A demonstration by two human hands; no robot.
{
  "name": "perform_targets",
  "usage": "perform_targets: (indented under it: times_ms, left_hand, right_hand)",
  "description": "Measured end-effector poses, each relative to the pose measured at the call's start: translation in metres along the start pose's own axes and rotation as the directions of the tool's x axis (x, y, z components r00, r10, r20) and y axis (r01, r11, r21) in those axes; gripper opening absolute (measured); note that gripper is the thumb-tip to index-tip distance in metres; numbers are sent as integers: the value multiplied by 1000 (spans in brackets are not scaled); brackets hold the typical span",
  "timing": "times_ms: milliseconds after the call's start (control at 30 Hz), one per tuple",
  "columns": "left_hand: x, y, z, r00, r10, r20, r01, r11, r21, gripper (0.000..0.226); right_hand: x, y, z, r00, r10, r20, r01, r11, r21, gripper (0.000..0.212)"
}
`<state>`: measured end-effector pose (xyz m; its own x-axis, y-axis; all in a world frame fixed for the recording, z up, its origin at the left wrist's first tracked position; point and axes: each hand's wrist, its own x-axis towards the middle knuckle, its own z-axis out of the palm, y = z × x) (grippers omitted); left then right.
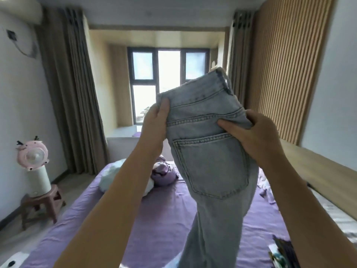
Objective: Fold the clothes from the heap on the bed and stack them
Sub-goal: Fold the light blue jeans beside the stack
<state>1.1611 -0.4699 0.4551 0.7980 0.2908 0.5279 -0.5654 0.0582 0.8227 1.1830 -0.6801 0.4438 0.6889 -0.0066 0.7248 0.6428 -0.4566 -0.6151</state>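
A pair of light blue jeans point(210, 167) hangs in the air over the bed point(158, 219), folded lengthwise with a back pocket facing me. My left hand point(154, 124) pinches the waistband at its left corner. My right hand point(257, 134) grips the seat edge on the right, fingers pressed into the denim. The legs drop down past the bottom of the view. A purple garment point(164, 173) lies bunched behind the jeans, with a white one point(110, 175) to its left. More crumpled pale clothes point(267, 188) lie on the right of the purple sheet.
A pink fan on a white stand point(35, 167) sits on a small stool point(40, 204) left of the bed. A wooden ledge point(324, 171) runs along the right side. Dark patterned cloth point(284, 252) lies at the bottom right. Curtains frame the far window.
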Motion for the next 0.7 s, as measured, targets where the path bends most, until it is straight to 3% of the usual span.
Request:
perform_targets:
  times_ms: [100, 200, 267, 367, 400, 433, 467, 500, 533, 567, 633, 700]
  left_hand:
    - [4, 12, -5, 1000, 4, -21, -4, 1000, 13, 26]
    - [-8, 5, -20, 999, -42, 0, 42, 999, 14, 22]
    - [-24, -11, -32, 990, -137, -30, 138, 990, 32, 17]
    - [-49, -36, -46, 934, -343, -95, 351, 932, 90, 36]
    - [-59, -43, -50, 936, -323, -142, 346, 919, 188, 43]
    - [-70, -50, -53, 953, -207, -220, 276, 892, 358, 44]
    - [-84, -52, -54, 965, 14, -261, 133, 834, 536, 45]
    - [-98, -49, -49, 945, 265, -192, -80, 755, 651, 45]
    - [-111, -47, -41, 907, 421, -28, -293, 676, 676, 44]
    - [-119, -45, -30, 868, 461, 185, -458, 598, 657, 41]
    - [-127, -53, -10, 757, 365, 542, -652, 367, 663, 36]
    - [-126, -62, -1, 746, 184, 640, -663, 107, 741, 40]
  right_hand:
    - [10, -20, -16, 995, -99, -1, 99, 994, -56, 49]
    - [-3, -19, -14, 991, -67, 113, 68, 998, 2, 43]
    - [-24, -5, -3, 978, -4, 207, -6, 999, 46, 41]
    - [-59, 21, 17, 959, 35, 282, -66, 993, 102, 32]
    - [-70, 28, 24, 953, 40, 301, -77, 991, 110, 28]
    - [-80, 35, 31, 943, 50, 328, -89, 991, 104, 27]
    - [-89, 40, 38, 932, 64, 356, -102, 991, 88, 28]
    - [-99, 44, 45, 921, 75, 382, -110, 991, 71, 28]
    - [-107, 47, 53, 911, 81, 405, -113, 992, 56, 28]
    - [-116, 47, 61, 902, 77, 426, -106, 993, 44, 26]
    - [-130, 47, 73, 873, 74, 481, -96, 995, 20, 28]
    - [-145, 46, 79, 854, 66, 516, -111, 992, 57, 33]
